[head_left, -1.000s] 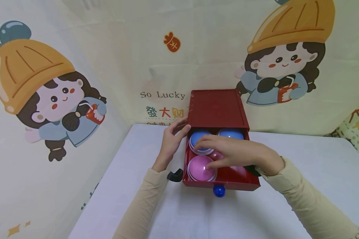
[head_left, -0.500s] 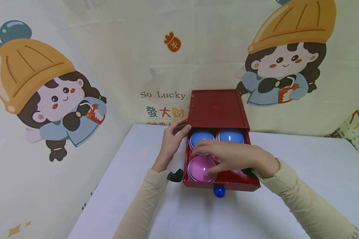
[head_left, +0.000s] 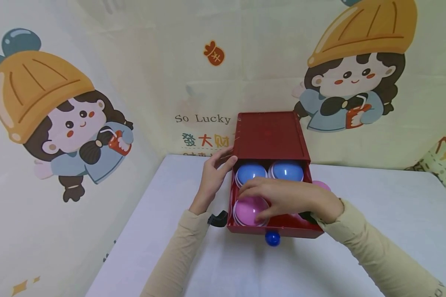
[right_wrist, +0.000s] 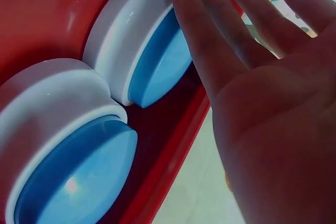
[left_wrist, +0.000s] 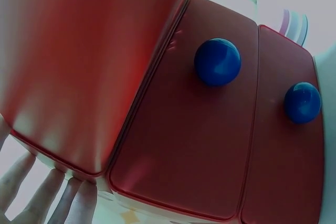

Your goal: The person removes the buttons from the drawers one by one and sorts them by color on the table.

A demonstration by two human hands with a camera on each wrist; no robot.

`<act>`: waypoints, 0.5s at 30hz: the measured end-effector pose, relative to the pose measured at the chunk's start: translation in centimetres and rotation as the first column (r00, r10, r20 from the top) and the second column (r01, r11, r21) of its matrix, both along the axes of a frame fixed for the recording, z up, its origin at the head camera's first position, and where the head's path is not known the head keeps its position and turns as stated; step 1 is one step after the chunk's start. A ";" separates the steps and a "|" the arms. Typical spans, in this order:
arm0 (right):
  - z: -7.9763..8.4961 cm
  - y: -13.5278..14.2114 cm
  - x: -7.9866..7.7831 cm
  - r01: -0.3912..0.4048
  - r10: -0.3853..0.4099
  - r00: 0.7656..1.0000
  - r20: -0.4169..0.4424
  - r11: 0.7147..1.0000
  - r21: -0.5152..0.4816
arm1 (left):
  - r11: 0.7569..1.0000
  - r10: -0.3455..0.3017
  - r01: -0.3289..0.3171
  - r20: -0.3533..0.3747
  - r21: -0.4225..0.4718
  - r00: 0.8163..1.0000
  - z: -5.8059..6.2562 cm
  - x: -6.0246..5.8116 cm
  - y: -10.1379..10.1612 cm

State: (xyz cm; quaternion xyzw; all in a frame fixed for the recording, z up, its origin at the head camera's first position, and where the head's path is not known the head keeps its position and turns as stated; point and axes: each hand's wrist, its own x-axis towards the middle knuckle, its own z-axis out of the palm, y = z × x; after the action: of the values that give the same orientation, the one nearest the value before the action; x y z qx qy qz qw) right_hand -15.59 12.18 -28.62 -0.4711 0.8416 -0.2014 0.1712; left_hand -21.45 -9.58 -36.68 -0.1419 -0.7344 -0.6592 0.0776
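Observation:
A red drawer cabinet (head_left: 269, 136) stands on the table with its top drawer (head_left: 282, 232) pulled out. Inside sit two blue-topped round containers, the left one (head_left: 251, 173) and the right one (head_left: 287, 170), both with white bases. A pink-topped round container (head_left: 250, 210) lies at the drawer's front left. My right hand (head_left: 282, 194) reaches over it, fingers at its far edge and thumb on its near right side, gripping it. Against the cabinet's left side rests my left hand (head_left: 215, 177), its fingertips (left_wrist: 52, 174) along the edge in the left wrist view.
The drawer's blue knob (head_left: 273, 238) sticks out in front. A further drawer front with another blue knob (left_wrist: 302, 102) shows in the left wrist view. Right of the cabinet, a pink round thing (head_left: 321, 185) is partly hidden by my right wrist. A printed cloth (head_left: 141, 82) hangs behind.
My right hand has come nearer and lower over the pink-topped container, uncovering more of the blue-topped ones. A pink thing right of the cabinet has come into view. My left hand has stayed put.

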 end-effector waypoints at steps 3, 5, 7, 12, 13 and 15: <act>-0.1 0.0 0.0 -0.009 0.009 1.000 -0.003 1.000 0.005 | 1.000 0.000 0.000 0.007 0.004 1.000 0.0 0.0 0.0; -0.1 0.0 0.0 -0.011 0.011 1.000 -0.007 1.000 0.008 | 1.000 -0.002 0.002 0.011 0.009 1.000 0.0 0.1 0.0; -0.1 0.0 0.0 -0.009 0.009 1.000 -0.012 1.000 0.011 | 1.000 -0.007 0.007 0.012 0.014 1.000 0.1 0.1 0.0; -0.2 0.0 0.0 -0.002 0.002 1.000 -0.019 1.000 0.025 | 1.000 -0.012 0.012 0.012 0.018 1.000 0.1 0.0 0.1; -0.3 0.0 0.0 -0.004 0.005 1.000 -0.021 1.000 0.028 | 1.000 -0.013 0.013 0.013 0.018 1.000 0.1 0.0 0.1; -0.3 0.0 0.0 -0.011 0.011 1.000 -0.023 0.999 0.032 | 1.000 -0.010 0.010 0.012 0.020 1.000 0.1 0.0 0.1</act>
State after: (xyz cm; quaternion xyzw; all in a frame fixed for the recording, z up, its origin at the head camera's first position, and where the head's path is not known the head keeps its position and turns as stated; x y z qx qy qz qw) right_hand -15.61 12.16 -28.93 -0.4752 0.8439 -0.1816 0.1702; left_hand -21.44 -9.49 -36.61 -0.1409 -0.7276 -0.6676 0.0710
